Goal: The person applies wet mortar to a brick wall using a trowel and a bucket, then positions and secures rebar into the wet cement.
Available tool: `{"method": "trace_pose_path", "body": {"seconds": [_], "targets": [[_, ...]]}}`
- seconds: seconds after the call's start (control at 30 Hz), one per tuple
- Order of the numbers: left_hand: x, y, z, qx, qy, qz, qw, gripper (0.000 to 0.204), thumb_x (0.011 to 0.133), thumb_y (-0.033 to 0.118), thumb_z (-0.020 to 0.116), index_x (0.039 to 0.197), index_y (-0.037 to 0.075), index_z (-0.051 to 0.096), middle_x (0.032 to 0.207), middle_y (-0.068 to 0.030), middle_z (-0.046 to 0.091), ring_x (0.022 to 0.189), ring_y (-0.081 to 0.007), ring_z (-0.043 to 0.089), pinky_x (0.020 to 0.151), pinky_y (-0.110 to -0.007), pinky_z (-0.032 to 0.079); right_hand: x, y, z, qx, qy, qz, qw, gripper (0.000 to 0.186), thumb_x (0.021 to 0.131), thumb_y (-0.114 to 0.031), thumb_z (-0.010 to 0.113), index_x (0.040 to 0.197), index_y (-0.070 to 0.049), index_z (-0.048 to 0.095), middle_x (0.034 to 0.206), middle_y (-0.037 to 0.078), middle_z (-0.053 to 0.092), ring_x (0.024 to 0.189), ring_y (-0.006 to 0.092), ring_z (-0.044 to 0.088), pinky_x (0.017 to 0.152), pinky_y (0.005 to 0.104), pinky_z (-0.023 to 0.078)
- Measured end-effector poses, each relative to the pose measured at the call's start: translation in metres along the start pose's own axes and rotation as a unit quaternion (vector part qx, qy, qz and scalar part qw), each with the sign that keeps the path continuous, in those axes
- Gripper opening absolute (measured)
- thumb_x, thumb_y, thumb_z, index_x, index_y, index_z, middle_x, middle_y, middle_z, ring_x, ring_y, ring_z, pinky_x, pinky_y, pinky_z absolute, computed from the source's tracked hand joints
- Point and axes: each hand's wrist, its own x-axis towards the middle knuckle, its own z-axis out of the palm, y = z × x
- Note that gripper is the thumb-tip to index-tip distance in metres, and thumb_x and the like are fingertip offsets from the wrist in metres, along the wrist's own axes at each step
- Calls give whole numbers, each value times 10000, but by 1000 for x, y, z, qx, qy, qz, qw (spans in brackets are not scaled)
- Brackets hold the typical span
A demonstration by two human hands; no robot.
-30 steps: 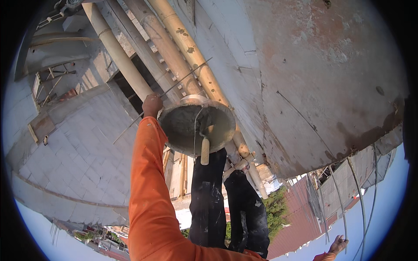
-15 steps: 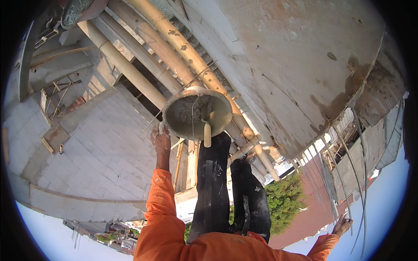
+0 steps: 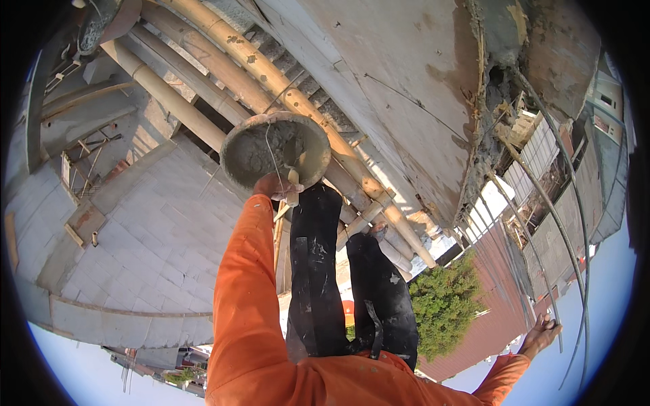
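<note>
Left hand [image 3: 272, 186] is up at the near rim of a round pan of wet grey mortar [image 3: 274, 150], fingers curled on the edge, so closed on the pan; how firm the hold is can't be told, thumb side hidden behind the rim. A pale trowel handle [image 3: 294, 188] pokes out just beside the hand, blade buried in the mix. Pan sits overhead, against the bamboo scaffold poles [image 3: 203, 61].

Right hand [image 3: 540, 336] is far off at lower right, arm stretched out, fingers loosely spread by thin hanging wires [image 3: 562, 237]; whether it touches one is too small to tell, looks empty.

Orange sleeves [image 3: 247, 298] fill the bottom. Dark trouser legs [image 3: 318, 271] of another person stand above on the poles; upper body cut off behind the pan.

Surroundings: outdoors, rough plastered concrete slab [image 3: 379, 74] w/ a broken, crumbling edge at top right, grey block wall [image 3: 142, 257] on the left, green tree [image 3: 443, 304], blue sky at the rim. Fisheye bends everything.
</note>
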Motion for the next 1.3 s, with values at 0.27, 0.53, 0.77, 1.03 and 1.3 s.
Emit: {"method": "trace_pose_path", "body": {"seconds": [0.27,0.53,0.77,1.03,1.3], "targets": [[-35,39,2,34,166,-4,986,375,664,394,598,956,168,665,1058,-61,627,985,-242,584,773,-363,460,-4,0,8,19,-22,-18,999,306,942,-345,393,785,-90,459,620,-10,416,673,171,517,705,342,463],[-125,-62,-3,-7,270,-22,963,425,622,248,634,984,27,601,996,-183,616,947,-325,584,806,-374,452,-132,81,71,-59,-117,185,974,322,888,-343,481,1047,-63,489,691,8,452,656,157,524,599,307,454],[-154,-85,64,-128,441,4,889,829,647,79,625,1375,104,227,1025,-249,581,965,-391,567,816,-411,446,-373,277,274,-1,-561,306,769,919,668,-174,785,1329,39,183,982,138,465,892,187,496,806,299,434],[-175,-98,97,-213,437,-29,873,882,651,136,683,1350,-71,186,970,-237,582,848,-326,585,783,-348,452,-512,342,394,-306,-498,326,743,1107,560,-354,823,1351,19,145,1249,250,367,1177,337,361,991,410,306],[-236,-104,145,-413,389,110,816,630,720,332,721,1170,-28,466,725,-39,532,493,-86,486,435,-218,403,-488,365,426,11,-344,628,698,622,728,-153,691,1256,-182,364,1219,26,447,1174,259,394,952,540,332]]}}
